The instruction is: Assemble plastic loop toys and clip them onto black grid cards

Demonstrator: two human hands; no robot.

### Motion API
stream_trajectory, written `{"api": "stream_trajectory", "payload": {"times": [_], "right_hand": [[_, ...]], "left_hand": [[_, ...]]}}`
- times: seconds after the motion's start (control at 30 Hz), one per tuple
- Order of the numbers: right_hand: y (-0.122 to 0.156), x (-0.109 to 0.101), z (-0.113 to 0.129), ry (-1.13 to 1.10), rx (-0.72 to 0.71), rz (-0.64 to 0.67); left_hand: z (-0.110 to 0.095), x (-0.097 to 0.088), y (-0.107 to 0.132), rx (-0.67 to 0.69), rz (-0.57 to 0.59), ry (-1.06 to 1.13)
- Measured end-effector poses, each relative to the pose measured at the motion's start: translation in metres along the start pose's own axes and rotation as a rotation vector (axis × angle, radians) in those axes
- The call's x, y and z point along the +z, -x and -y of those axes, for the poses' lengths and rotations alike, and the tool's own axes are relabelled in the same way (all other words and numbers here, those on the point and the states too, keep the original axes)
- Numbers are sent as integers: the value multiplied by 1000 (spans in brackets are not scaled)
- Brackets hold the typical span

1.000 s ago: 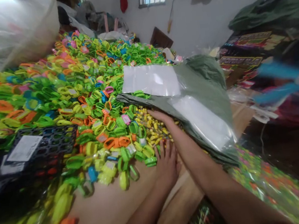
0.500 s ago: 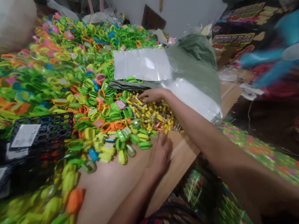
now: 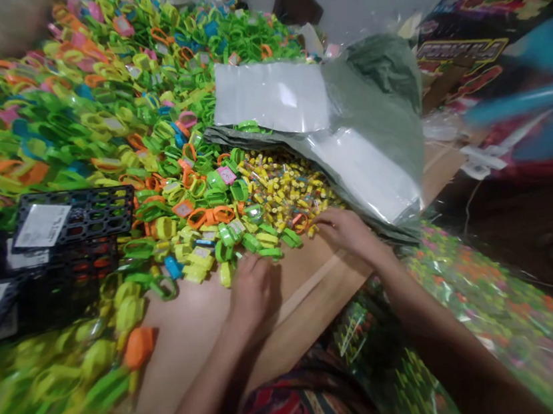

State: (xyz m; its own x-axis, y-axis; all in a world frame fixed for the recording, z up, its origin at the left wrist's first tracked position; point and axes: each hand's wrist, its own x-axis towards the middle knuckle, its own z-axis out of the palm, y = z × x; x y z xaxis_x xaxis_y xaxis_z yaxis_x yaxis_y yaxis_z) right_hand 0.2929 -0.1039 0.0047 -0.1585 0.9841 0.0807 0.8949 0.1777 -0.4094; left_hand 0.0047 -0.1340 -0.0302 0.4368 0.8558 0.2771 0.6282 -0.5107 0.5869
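Observation:
My left hand rests on the bare tabletop, fingers curled in by the front edge of a heap of plastic toy watches. What those fingers hold, if anything, is hidden. To the right, my right hand is at the near edge of a pile of small yellow pieces that look partly clear. Its fingers are bent together at one small yellow piece. Behind that hand, a grey-green plastic bag with white labels lies along the pile.
Black lattice trays with white labels stand at the left. Blurred yellow and green watches lie near me. At the right are dark printed boxes and a blue fan. A clear bag of colourful items sits below the table edge.
My right hand has drawn back from the middle of the yellow pile to its near edge. My left hand has moved left and toward me, its fingers now curled. The view has shifted slightly.

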Motion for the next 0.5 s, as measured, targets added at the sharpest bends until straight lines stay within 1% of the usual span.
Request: {"api": "stream_trajectory", "payload": {"times": [0.07, 0.13, 0.2, 0.27, 0.33, 0.4, 0.43, 0.5], "right_hand": [[12, 19, -5, 10, 31, -33], [20, 35, -5, -7, 31, -82], [25, 47, -3, -45, 7, -132], [29, 55, -1, -63, -21, -158], [30, 59, -2, -57, -48, -163], [30, 61, -4, -60, -71, -158], [30, 61, -5, -71, -81, -158], [31, 58, -5, -95, -109, -175]], "left_hand": [[-4, 5, -12, -12, 48, -96], [-8, 10, -22, -35, 85, -202], [-9, 13, -28, -43, 112, -265], [-7, 12, -30, -42, 136, -279], [-4, 9, -28, -54, 147, -242], [-3, 3, -22, -107, 137, -131], [-3, 1, -17, -160, 126, -52], [-4, -4, -6, -313, 102, 133]]}}
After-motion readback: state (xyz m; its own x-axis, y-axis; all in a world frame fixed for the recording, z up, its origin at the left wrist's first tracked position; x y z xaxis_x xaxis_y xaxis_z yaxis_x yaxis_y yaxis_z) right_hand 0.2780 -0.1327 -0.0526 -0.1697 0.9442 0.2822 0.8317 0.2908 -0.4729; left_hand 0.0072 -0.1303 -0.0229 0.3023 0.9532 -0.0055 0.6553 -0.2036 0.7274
